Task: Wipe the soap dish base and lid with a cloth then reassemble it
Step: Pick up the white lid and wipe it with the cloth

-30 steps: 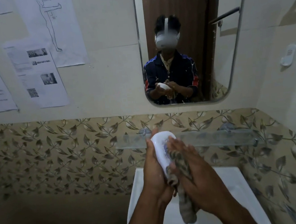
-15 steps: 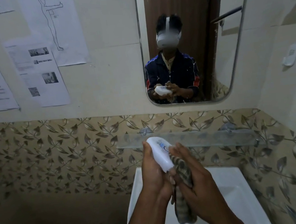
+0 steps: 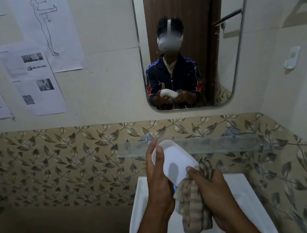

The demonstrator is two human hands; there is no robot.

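The room is dim, with a soft, warm cast — the upper wall (image 3: 107, 36) takes the most light, while the lower left corner falls into deep shade. A finger's shadow lies on the white soap dish piece (image 3: 174, 161). The sink (image 3: 250, 193) shows a faint sheen. Straight lines bow toward the edges — the mirror (image 3: 234, 33) frame leans. Printed sheets (image 3: 33, 81) read soft and blurred; grain is fine throughout.

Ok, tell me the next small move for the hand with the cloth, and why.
Probably slide the cloth up into the white soap dish piece's hollow. The left hand holds it with its open side facing the camera, while the right hand grips the cloth bunched at the near end only.
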